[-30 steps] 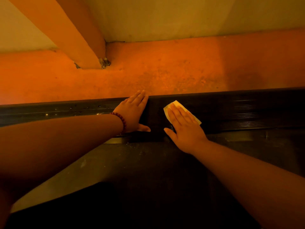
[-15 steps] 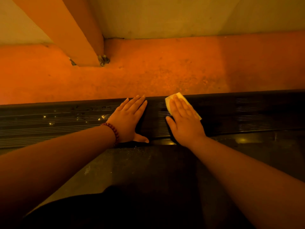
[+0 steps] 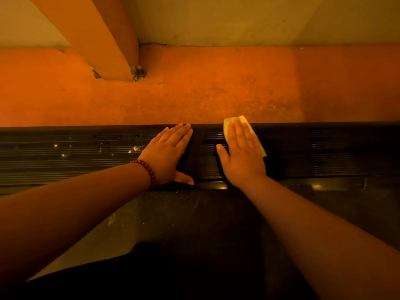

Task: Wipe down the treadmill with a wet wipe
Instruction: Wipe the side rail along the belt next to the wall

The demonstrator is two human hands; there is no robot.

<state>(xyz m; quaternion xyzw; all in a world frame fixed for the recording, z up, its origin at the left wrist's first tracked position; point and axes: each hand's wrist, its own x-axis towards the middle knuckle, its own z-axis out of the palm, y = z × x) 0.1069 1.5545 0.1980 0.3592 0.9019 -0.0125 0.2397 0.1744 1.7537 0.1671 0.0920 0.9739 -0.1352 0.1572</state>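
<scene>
The pale yellow wipe (image 3: 246, 122) is pressed flat on the ribbed black side rail (image 3: 324, 148) of the treadmill (image 3: 303, 167), at the rail's far edge, where one corner of it reaches just over onto the floor. It is covered for the most part by the right grip (image 3: 242, 156), a bare hand laid palm down with its fingers straight and close together, so that nothing is clasped. Only the wipe's far end and its right edge are seen past the fingers.

Just to the left, and apart from the wipe, the left grip (image 3: 168, 154) is laid flat on the same rail, fingers straight and together, the thumb spread toward the belt; nothing is held by it. A bracelet (image 3: 145, 169) of dark red beads is worn at that wrist.

Pale specks (image 3: 134, 149) are scattered on the rail farther left. The dark belt (image 3: 194, 213) lies on the near side of the rail. Beyond the rail an orange floor (image 3: 216, 94) is seen, with a slanted post (image 3: 93, 35) bolted to it at the upper left and a plain wall (image 3: 238, 18) behind.
</scene>
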